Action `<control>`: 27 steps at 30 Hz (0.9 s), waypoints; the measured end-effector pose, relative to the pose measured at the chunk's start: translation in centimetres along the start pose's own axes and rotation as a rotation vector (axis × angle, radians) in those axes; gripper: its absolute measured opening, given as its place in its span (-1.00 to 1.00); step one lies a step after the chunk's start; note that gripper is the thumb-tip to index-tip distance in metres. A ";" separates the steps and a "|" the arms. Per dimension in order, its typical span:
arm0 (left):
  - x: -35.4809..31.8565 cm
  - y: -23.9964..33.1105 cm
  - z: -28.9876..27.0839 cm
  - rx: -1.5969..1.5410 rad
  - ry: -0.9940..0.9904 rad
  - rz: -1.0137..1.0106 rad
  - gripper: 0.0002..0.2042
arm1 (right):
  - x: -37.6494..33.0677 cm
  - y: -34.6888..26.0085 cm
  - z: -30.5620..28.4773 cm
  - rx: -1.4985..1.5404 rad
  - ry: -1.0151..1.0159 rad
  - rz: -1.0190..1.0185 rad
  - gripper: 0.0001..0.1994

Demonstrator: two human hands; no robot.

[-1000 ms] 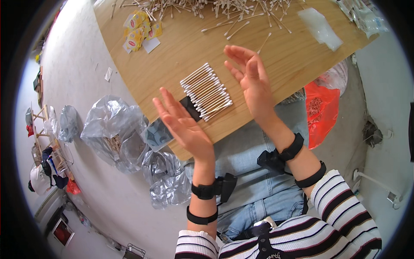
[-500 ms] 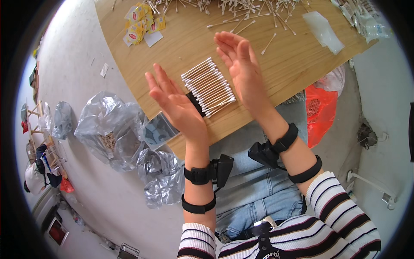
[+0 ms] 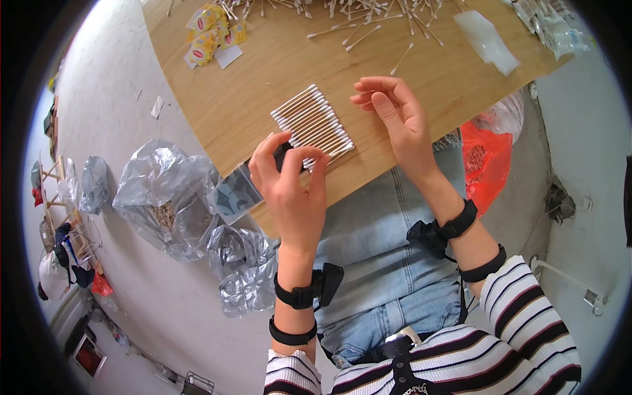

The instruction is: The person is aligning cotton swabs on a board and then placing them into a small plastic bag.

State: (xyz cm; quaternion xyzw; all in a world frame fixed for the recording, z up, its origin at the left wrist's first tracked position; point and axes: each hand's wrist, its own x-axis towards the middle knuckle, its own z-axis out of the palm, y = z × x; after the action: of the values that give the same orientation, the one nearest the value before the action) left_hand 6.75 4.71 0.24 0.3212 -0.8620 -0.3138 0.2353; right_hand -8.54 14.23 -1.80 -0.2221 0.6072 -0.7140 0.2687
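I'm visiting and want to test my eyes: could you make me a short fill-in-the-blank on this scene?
1. The neat row of cotton swabs lies on a ____ table.
2. The left hand touches the row's ____ end.
3. The right hand holds ____.
4. The bag beside the person's knee is ____.

Missing: wooden; near; nothing; red

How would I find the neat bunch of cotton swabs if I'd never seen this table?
Look at the wooden table, near the edge closest to the person. Between the left hand and right hand lies the swab row. Its swabs are lined up side by side in one flat block, while the loose swabs at the far edge lie scattered every which way.
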 end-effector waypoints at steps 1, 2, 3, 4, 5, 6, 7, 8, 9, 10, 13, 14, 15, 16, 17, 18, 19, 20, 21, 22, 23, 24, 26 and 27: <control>0.0 -0.2 0.2 0.039 -0.026 0.057 -0.90 | -0.3 0.1 -0.2 0.003 0.004 -0.002 -0.72; 0.0 -0.3 0.3 0.039 -0.027 0.058 -0.90 | -0.5 0.2 -0.3 0.007 0.008 -0.003 -0.72; 0.2 -0.3 0.5 0.071 -0.041 0.091 -0.91 | -0.6 0.3 -0.4 0.006 0.011 -0.005 -0.72; 0.3 -0.3 0.6 0.104 -0.055 0.124 -0.92 | -0.5 0.5 -0.4 -0.004 0.018 -0.017 -0.73; 0.4 -0.4 0.7 0.102 -0.055 0.127 -0.92 | -0.5 0.5 -0.4 -0.013 0.025 -0.029 -0.73; 0.5 -0.5 0.7 0.117 -0.060 0.136 -0.93 | -0.6 0.7 -0.3 -0.012 0.027 -0.030 -0.73; 0.5 -0.6 0.7 0.131 -0.065 0.145 -0.93 | -0.7 0.8 -0.2 -0.043 0.023 -0.020 -0.73; 0.5 -0.6 0.7 0.132 -0.065 0.148 -0.93 | -0.7 0.8 -0.1 -0.074 0.018 -0.009 -0.72; 0.5 -0.6 0.6 0.134 -0.082 0.142 -0.93 | -0.8 0.8 -0.1 -0.072 0.019 -0.009 -0.72; 0.5 -0.6 0.6 0.136 -0.099 0.134 -0.93 | -0.8 0.8 -0.1 -0.069 0.013 -0.019 -0.72; 0.4 -0.5 0.2 0.117 -0.057 0.140 -0.92 | -0.9 0.7 -0.1 -0.068 0.013 -0.031 -0.72; 0.2 -0.3 0.0 0.119 -0.059 0.140 -0.92 | -0.9 0.7 -0.1 -0.072 0.018 -0.036 -0.72; -0.1 -0.1 -0.2 0.130 -0.062 0.138 -0.91 | -0.9 0.7 -0.1 -0.072 0.020 -0.033 -0.72; -0.4 0.0 -0.3 0.141 -0.065 0.135 -0.91 | -0.9 0.7 -0.2 -0.076 0.021 -0.036 -0.72; -1.0 0.2 -0.2 0.140 -0.068 0.135 -0.91 | -0.9 0.8 -0.3 -0.080 0.022 -0.040 -0.72; -1.6 0.4 -0.1 0.151 -0.078 0.132 -0.91 | -1.0 0.8 -0.3 -0.076 0.022 -0.040 -0.72; -2.1 0.4 0.2 0.161 -0.087 0.130 -0.91 | -1.0 0.9 -0.2 -0.069 0.020 -0.041 -0.72; -2.3 0.4 0.6 0.163 -0.088 0.130 -0.91 | -1.0 1.0 -0.2 -0.063 0.018 -0.042 -0.72; -2.5 0.4 0.8 0.165 -0.081 0.118 -0.90 | -1.0 1.0 -0.1 -0.060 0.017 -0.042 -0.72; -2.6 0.3 1.1 0.167 -0.074 0.106 -0.90 | -1.0 1.0 -0.1 -0.062 0.012 -0.044 -0.72; -2.4 0.0 1.5 0.162 -0.042 0.114 -0.90 | -1.0 1.0 0.0 -0.063 0.006 -0.045 -0.72; -2.0 0.0 1.7 0.161 -0.042 0.113 -0.90 | -1.0 0.9 -0.1 -0.065 0.006 -0.044 -0.72; -1.4 0.0 2.0 0.180 0.005 0.128 -0.90 | -1.0 0.8 -0.2 -0.083 0.003 -0.044 -0.72; -1.1 -0.1 2.0 0.180 0.005 0.128 -0.90 | -1.0 0.9 -0.2 -0.083 0.003 -0.045 -0.72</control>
State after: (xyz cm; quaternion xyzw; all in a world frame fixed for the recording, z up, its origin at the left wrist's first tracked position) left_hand 6.32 6.26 -1.44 0.2860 -0.9049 -0.2184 0.2274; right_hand -7.82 14.88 -2.72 -0.2455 0.6317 -0.6942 0.2424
